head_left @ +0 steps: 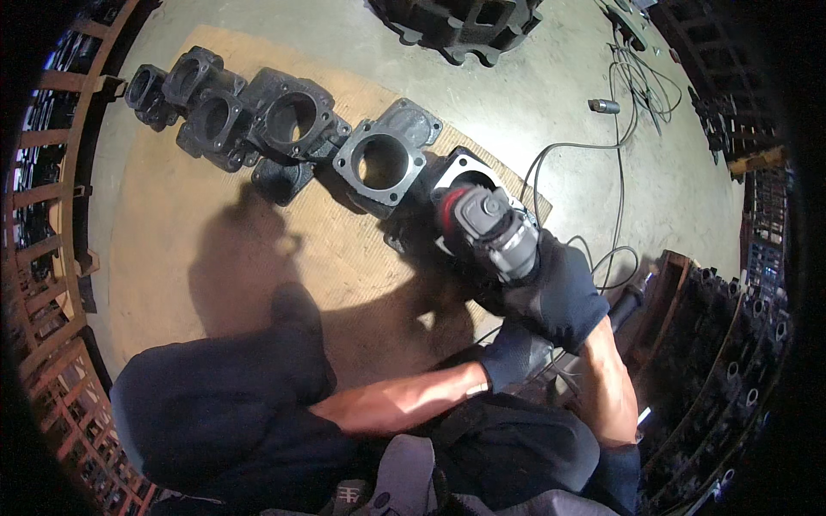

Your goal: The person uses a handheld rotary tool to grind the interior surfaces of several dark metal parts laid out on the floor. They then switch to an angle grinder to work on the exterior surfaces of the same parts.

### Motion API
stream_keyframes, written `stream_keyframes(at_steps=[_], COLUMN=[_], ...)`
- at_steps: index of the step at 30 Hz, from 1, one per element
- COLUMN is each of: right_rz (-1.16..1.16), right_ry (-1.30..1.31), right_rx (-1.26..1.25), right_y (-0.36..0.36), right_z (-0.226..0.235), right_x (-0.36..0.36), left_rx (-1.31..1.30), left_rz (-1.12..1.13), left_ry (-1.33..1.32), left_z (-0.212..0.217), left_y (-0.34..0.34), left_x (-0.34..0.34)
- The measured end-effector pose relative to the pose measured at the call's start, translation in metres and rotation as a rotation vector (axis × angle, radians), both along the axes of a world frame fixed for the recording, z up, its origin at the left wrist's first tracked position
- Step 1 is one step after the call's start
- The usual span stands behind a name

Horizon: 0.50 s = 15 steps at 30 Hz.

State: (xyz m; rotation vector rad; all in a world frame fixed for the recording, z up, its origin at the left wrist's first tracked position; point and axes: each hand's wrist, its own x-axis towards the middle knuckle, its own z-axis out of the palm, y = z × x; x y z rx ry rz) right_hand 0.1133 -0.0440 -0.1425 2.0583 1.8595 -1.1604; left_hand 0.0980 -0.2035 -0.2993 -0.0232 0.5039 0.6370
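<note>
An angle grinder (508,236) with a grey metal head and a red disc edge is held over a dark cast-metal housing (465,165). The disc lies at the bright, machined flange around the round bore and hides part of it. My right hand (559,288), in a dark glove, is wrapped round the grinder body behind its head. Lower down, my gloved left hand (519,348) is closed at the rear of the grinder, its fingers mostly hidden. Left of the disc, another housing (379,167) shows a bare, shiny flange.
More dark housings (292,119) stand in a row on a cardboard sheet (163,232). A large dark casting (465,26) sits on the floor beyond. Cables (619,146) loop along the right. Racks (52,198) line the left, and stacked metal parts (714,370) fill the lower right.
</note>
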Motion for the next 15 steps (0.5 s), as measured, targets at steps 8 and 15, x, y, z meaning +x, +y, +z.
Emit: stream_keyframes(at_steps=[8,15], right_rz=[0.042,0.053], right_ry=[0.014,0.004], right_rx=[0.047,0.079], right_y=[0.002,-0.017], right_z=[-0.003,0.001], right_x=[-0.01,0.01], left_rx=[-0.871,0.395], left_rz=[0.372,-0.206], left_ry=[-0.883,0.048], left_z=[-0.028,-0.004], left_y=[0.004,-0.016], left_x=[0.014,-0.002])
